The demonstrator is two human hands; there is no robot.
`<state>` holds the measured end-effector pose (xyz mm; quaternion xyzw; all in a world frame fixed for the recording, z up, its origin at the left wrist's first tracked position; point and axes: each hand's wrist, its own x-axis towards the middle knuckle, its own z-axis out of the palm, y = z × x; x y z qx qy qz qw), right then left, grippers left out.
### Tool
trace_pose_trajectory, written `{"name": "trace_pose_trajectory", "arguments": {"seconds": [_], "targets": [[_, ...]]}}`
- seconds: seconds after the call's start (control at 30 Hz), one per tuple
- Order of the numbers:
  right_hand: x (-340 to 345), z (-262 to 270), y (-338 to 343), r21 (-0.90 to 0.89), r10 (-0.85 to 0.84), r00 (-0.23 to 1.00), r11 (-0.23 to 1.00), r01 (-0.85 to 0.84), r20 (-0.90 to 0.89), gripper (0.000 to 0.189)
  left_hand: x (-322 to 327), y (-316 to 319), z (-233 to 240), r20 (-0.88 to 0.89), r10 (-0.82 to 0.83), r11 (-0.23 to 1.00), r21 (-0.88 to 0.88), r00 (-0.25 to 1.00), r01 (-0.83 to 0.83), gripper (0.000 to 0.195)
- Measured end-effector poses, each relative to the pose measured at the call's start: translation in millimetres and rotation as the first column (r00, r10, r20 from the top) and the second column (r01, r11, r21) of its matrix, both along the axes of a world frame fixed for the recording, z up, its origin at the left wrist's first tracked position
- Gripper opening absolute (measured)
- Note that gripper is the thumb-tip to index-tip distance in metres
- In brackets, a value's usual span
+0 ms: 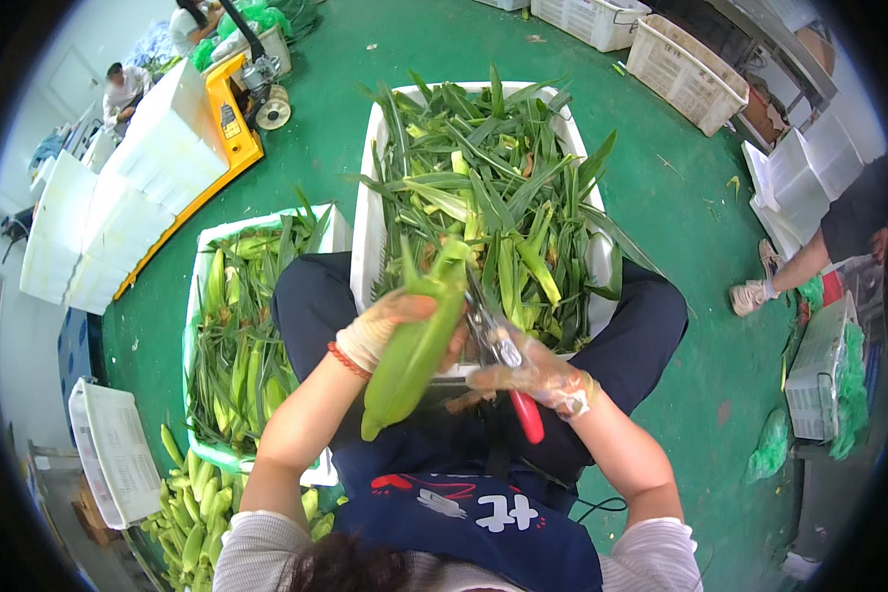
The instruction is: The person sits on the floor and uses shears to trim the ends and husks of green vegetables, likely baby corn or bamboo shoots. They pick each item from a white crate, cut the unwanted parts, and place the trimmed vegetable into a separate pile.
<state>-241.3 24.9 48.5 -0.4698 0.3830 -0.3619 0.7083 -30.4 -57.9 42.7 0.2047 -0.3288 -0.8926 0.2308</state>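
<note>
My left hand, in a thin pale glove, is shut on a green corn ear in its husk, which is slightly blurred and slants with its stalk end up. My right hand, gloved too, grips pruning shears with a red handle; their metal blades point up beside the ear's stalk end. Whether the blades touch the ear I cannot tell. Just beyond both hands, between my knees, a white plastic crate is heaped with corn leaves and husk trimmings.
At left stand a green-lined crate of corn and leaves, a pile of husked-in ears on the floor and a yellow pallet truck with white foam boxes. A person's leg and a crate are at right.
</note>
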Motion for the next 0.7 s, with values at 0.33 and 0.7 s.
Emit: {"name": "trace_pose_trajectory", "arguments": {"seconds": [0.33,0.7], "targets": [[-4.6,-78.9,-19.4,0.484,-0.483,0.705,0.846,0.223,0.519,0.01,193.2,109.1,-17.4,0.28,0.543,0.818,0.036,0.792,-0.574,0.046],[-12.7,-88.7,-31.8,0.416,-0.523,0.822,0.712,0.566,-0.225,0.024,513.7,289.9,-136.7,0.066,0.458,0.717,-0.617,-0.886,0.325,0.009]]}}
